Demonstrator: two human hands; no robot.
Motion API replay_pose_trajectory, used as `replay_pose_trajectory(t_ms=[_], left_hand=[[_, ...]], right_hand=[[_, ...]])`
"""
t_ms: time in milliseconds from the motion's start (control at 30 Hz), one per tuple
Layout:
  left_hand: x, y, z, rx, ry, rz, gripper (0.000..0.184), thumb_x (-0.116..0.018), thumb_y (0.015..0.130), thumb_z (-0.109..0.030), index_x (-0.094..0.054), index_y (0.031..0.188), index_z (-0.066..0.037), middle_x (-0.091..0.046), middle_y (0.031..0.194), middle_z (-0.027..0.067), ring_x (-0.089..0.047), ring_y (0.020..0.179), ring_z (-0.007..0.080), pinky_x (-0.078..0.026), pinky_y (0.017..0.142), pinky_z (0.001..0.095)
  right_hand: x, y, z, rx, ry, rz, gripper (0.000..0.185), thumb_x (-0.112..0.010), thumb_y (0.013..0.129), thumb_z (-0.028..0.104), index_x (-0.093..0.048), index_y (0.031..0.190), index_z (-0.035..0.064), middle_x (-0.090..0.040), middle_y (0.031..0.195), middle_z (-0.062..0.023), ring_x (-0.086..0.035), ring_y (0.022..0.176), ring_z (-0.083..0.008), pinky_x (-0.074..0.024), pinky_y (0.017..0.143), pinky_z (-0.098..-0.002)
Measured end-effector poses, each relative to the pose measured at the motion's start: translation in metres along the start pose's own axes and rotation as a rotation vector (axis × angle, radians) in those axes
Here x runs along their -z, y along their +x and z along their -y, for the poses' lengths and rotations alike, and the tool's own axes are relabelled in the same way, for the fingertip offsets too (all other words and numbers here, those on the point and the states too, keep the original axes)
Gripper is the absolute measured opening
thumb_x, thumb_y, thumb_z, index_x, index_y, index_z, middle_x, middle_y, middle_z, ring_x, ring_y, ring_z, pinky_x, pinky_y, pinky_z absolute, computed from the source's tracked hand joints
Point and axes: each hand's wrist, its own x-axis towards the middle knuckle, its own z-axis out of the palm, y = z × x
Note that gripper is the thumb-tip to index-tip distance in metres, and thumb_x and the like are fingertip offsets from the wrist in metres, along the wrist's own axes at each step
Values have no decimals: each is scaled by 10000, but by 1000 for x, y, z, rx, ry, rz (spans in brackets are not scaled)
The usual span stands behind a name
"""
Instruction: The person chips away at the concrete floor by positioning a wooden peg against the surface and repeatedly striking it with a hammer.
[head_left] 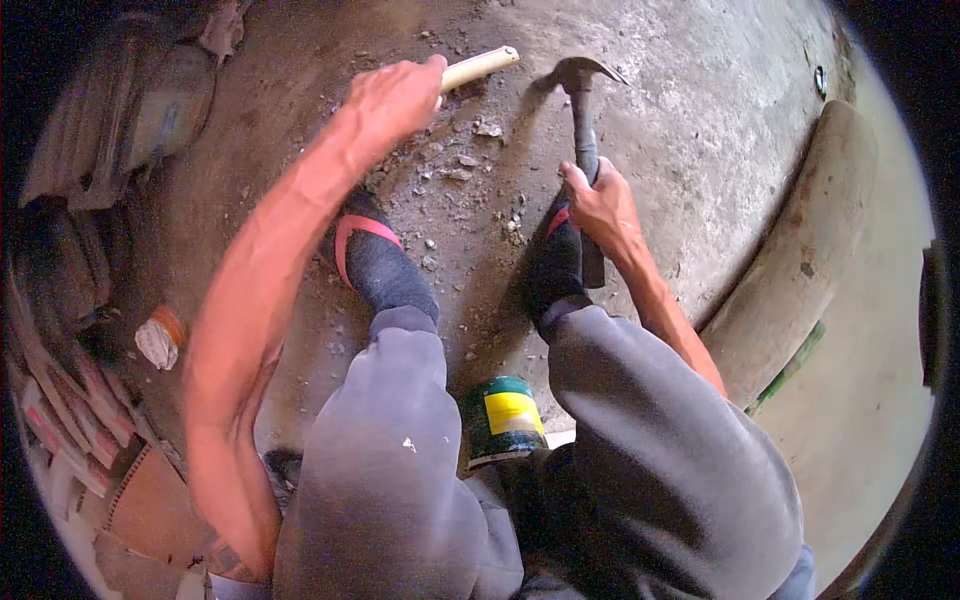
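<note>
My left hand (398, 98) is wrapped round a pale stick-like handle (480, 68), whose free end points up and to the right, with a small hole at its tip. What lies at its other end is hidden by the hand. My right hand (603, 208) grips the dark handle of a claw hammer (583, 120) partway along. The hammer's head is at the top, its claw pointing right, and the handle's butt shows below the hand. Between the hands and my feet, grey rubble (465, 165) is scattered over the concrete floor (690, 110).
A green and yellow can (507, 415) stands between my legs. A thick rounded beam or log (805, 255) lies at the right. Wrapped sheets or bags (150, 110) are at the upper left, with stacked boards (75, 420) below and a crumpled white and orange packet (160, 338) beside them.
</note>
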Motion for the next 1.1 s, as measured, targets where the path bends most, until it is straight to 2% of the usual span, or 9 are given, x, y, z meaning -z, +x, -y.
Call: replay_pose_trajectory(t_ms=[167,267,367,467,767,867,967,1067,1100], left_hand=[[-28,-5,29,-42,-89,-187,386,-605,924,-453,-513,1049,-100,-670,796,213,-649,775,458,-486,626,568],[-49,-21,5,94,-237,-235,390,-595,934,-460,-515,1041,-93,-671,794,219,-647,762,460,-483,621,576],[-102,-38,-6,281,-523,-288,395,-589,948,-449,-526,1058,-75,-669,796,222,-651,788,457,-478,640,551],[-100,-50,-17,375,-636,-296,390,-581,959,-430,-534,1044,-53,-657,791,223,-655,785,444,-478,656,519],[-57,-50,13,296,-615,-326,357,-537,975,-413,-538,1049,-63,-655,824,272,-629,814,495,-478,681,552],[-44,-40,7,246,-550,-310,359,-529,986,-420,-554,1070,-71,-654,839,250,-631,814,474,-482,680,530],[-40,-31,1,234,-444,-273,366,-526,986,-440,-548,1091,-90,-659,837,244,-633,809,478,-484,661,541],[-42,-26,2,227,-361,-274,383,-531,977,-455,-512,1096,-92,-665,796,255,-640,778,491,-487,631,573],[-43,-25,3,223,-341,-281,392,-533,974,-459,-498,1095,-88,-666,777,258,-644,763,494,-488,620,584]], right_hand=[[-11,4,-16,3,176,35,365,-606,958,348,-500,833,22,-513,613,-29,-537,457,-148,-437,444,-345],[-14,1,-7,47,-40,-32,336,-604,960,316,-483,826,32,-496,609,-23,-532,440,-149,-434,432,-337],[-15,3,-15,108,-67,-48,317,-596,966,287,-466,817,40,-496,614,-27,-523,423,-149,-431,422,-330],[-16,5,-19,66,117,11,304,-593,968,271,-460,823,40,-507,626,-37,-521,422,-147,-436,424,-318],[-3,-19,12,-65,558,121,235,-620,952,242,-491,899,52,-493,620,-20,-529,489,-117,-456,453,-284],[-1,-8,-15,-105,561,177,214,-643,932,240,-534,947,56,-522,640,-13,-527,508,-109,-451,469,-269],[14,-15,12,-65,231,78,226,-671,912,252,-568,963,58,-538,661,0,-519,533,-91,-424,462,-267],[31,-10,24,140,97,-34,237,-687,900,267,-581,946,61,-535,665,21,-504,537,-74,-396,447,-270],[38,-7,31,329,110,-120,242,-693,903,268,-590,959,56,-520,652,33,-499,542,-61,-381,442,-257]])
